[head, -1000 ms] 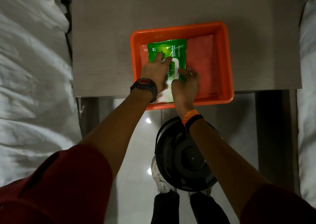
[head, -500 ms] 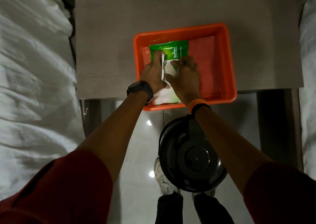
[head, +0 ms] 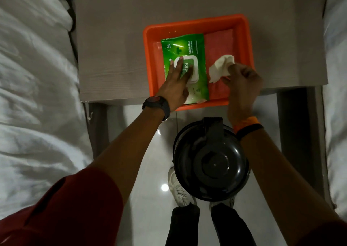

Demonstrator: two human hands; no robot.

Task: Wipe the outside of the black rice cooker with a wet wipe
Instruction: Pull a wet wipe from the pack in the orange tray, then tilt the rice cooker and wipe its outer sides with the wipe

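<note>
- Head view: the left hand (head: 175, 87) lies flat with fingers spread on the green wipe pack (head: 185, 65) inside the orange tray (head: 195, 23).
- The right hand (head: 242, 78), over the tray's right side, pinches a white wet wipe (head: 221, 67).
- The black rice cooker (head: 211, 159) sits on the floor just below the tray, not yet wiped.
- Risk: the loosely bunched wipe could slip from that pinch.

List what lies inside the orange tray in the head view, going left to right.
Left hand flat on the green wipes pack → white wet wipe → right hand pinching that wipe, above a pink cloth, all within the orange tray.
</note>
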